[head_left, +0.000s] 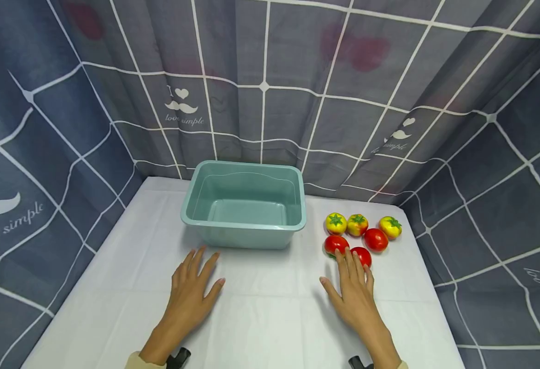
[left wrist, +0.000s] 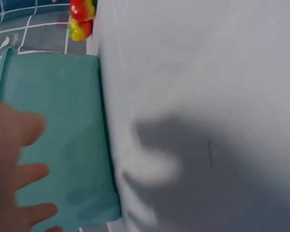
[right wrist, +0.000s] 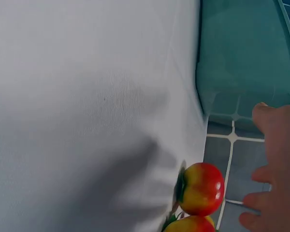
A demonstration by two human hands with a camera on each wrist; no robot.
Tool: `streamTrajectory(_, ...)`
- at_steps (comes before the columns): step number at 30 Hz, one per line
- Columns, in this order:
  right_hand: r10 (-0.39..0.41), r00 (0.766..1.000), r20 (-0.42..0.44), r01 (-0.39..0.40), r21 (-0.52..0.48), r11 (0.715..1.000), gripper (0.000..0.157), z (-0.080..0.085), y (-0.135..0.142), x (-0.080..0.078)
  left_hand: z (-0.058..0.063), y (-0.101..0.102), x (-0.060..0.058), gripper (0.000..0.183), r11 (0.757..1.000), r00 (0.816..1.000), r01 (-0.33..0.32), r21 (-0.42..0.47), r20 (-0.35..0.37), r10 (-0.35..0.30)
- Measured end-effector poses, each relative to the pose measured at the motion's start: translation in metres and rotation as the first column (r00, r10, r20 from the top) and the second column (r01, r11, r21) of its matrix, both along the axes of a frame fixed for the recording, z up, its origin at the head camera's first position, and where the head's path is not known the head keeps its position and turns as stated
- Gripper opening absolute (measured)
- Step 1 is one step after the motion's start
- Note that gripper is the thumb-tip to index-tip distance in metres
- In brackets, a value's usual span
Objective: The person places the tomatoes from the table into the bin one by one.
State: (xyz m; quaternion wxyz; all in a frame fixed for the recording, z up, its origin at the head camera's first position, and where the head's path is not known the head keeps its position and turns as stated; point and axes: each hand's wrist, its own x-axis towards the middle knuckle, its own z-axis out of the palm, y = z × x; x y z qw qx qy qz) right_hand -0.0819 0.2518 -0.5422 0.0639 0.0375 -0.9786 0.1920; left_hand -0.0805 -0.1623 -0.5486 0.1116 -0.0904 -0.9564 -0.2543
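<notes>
A pale green plastic basin (head_left: 244, 233) stands upright at the back of the white table, with nothing inside. To its right, several tomatoes lie in a loose cluster: red ones such as a red tomato (head_left: 376, 240), and yellow-red ones with green tops, such as a yellow tomato (head_left: 336, 223). My right hand (head_left: 354, 294) hovers at the near side of the cluster, fingers spread and holding nothing; its fingertips overlap two red tomatoes in the head view, and contact cannot be told. Before the basin's near left corner is my left hand (head_left: 189, 292), fingers spread, holding nothing.
A white cloth (head_left: 261, 328) covers the table. Dark grey curtains (head_left: 233, 113) with white grid lines hang behind the table and on both sides. Each wrist carries a black camera mount, such as the left mount (head_left: 179, 357).
</notes>
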Motion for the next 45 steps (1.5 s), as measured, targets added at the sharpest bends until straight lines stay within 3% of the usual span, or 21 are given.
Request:
streamTrajectory(3,-0.013,0.999,-0.048,0.009,-0.085,0.996,0.089,0.001,0.002,-0.006,0.005,-0.005,-0.006,0.060,0.990,0.995,-0.079,0.113,-0.056,0.085)
streamTrajectory(5,-0.039,0.996,-0.083,0.025,-0.168,0.986,0.087,0.002,0.002,-0.013,0.010,-0.010,-0.011,0.052,0.964,0.982,-0.149,0.219,-0.086,0.171)
streamTrajectory(8,-0.089,0.988,-0.123,0.052,-0.281,0.958,0.082,0.000,0.001,-0.026,0.017,-0.020,-0.021,0.045,0.885,0.957,-0.214,0.414,-0.094,0.275)
streamTrajectory(10,-0.121,0.984,-0.132,0.069,-0.347,0.935,0.076,-0.003,0.000,-0.036,0.022,-0.025,-0.030,0.044,0.817,0.949,-0.211,0.537,-0.087,0.303)
streamTrajectory(14,-0.171,0.976,-0.135,0.097,-0.433,0.896,0.068,-0.009,-0.004,-0.055,0.032,-0.031,-0.048,0.050,0.686,0.960,-0.152,0.712,-0.057,0.272)
streamTrajectory(16,-0.186,0.974,-0.132,0.107,-0.455,0.884,0.065,-0.012,-0.006,-0.064,0.037,-0.032,-0.057,0.053,0.651,0.970,-0.144,0.745,-0.024,0.242)
streamTrajectory(19,-0.196,0.974,-0.112,0.126,-0.448,0.885,0.066,-0.016,-0.009,-0.072,0.040,-0.031,-0.067,0.057,0.635,0.980,-0.140,0.760,0.016,0.197)
streamTrajectory(21,-0.195,0.976,-0.099,0.133,-0.438,0.889,0.068,-0.019,-0.011,-0.074,0.041,-0.030,-0.073,0.058,0.640,0.985,-0.133,0.757,0.029,0.171)
streamTrajectory(27,-0.182,0.978,-0.104,0.125,-0.410,0.904,0.069,-0.025,-0.016,-0.074,0.039,-0.028,-0.085,0.055,0.625,0.994,-0.082,0.776,0.016,0.110)
streamTrajectory(35,-0.152,0.981,-0.120,0.108,-0.314,0.943,0.070,-0.033,-0.020,-0.073,0.035,-0.026,-0.085,0.053,0.617,0.995,-0.074,0.783,0.020,0.095)
streamTrajectory(45,-0.148,0.980,-0.134,0.103,-0.296,0.950,0.069,-0.036,-0.019,-0.073,0.032,-0.027,-0.087,0.053,0.605,0.995,-0.072,0.793,0.019,0.094)
